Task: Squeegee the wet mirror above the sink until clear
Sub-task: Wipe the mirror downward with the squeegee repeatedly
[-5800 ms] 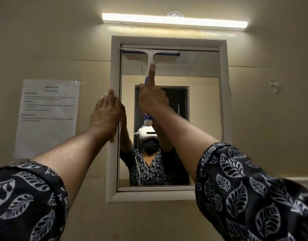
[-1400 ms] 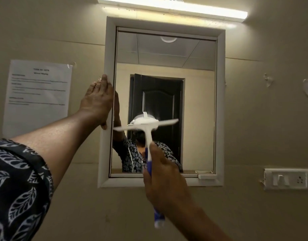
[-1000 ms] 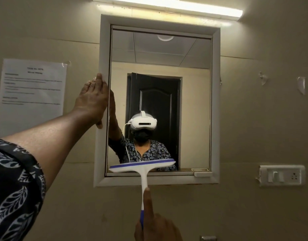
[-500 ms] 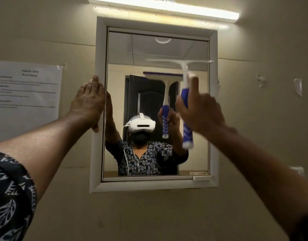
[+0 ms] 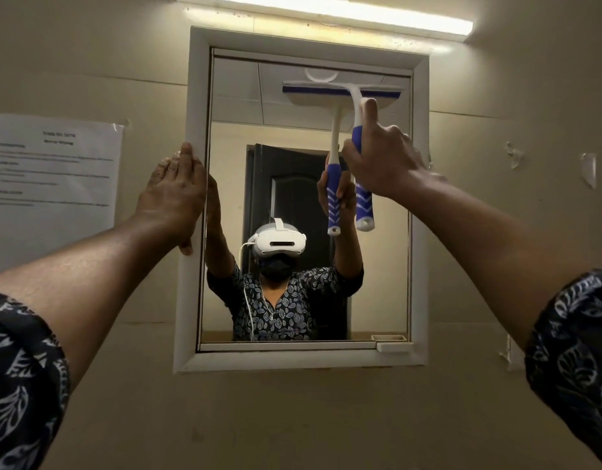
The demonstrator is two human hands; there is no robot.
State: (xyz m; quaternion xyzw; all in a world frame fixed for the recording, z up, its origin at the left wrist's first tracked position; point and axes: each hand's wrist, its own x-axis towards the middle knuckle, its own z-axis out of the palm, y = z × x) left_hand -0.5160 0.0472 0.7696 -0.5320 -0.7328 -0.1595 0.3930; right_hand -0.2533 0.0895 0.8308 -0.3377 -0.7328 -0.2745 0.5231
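Note:
The mirror [image 5: 377,283] hangs in a white frame [image 5: 187,300] on a beige wall. My right hand [image 5: 381,157] grips the blue and white handle of a squeegee [image 5: 364,205], index finger stretched up along its neck. The blade lies level against the glass near the top right corner of the mirror, with its reflection just beside it. My left hand [image 5: 174,195] rests flat on the frame's left edge, fingers together and pointing up. The sink is out of view.
A tube light [image 5: 326,11] glows above the mirror. A printed paper notice [image 5: 55,161] is taped to the wall at the left. A small white latch [image 5: 393,347] sits on the frame's lower right. Bits of tape [image 5: 588,167] stick to the wall at the right.
The squeegee went down the mirror's left-middle strip to the bottom edge, then rose to the top right, where its blade now sits against the glass. My left hand stayed on the frame.

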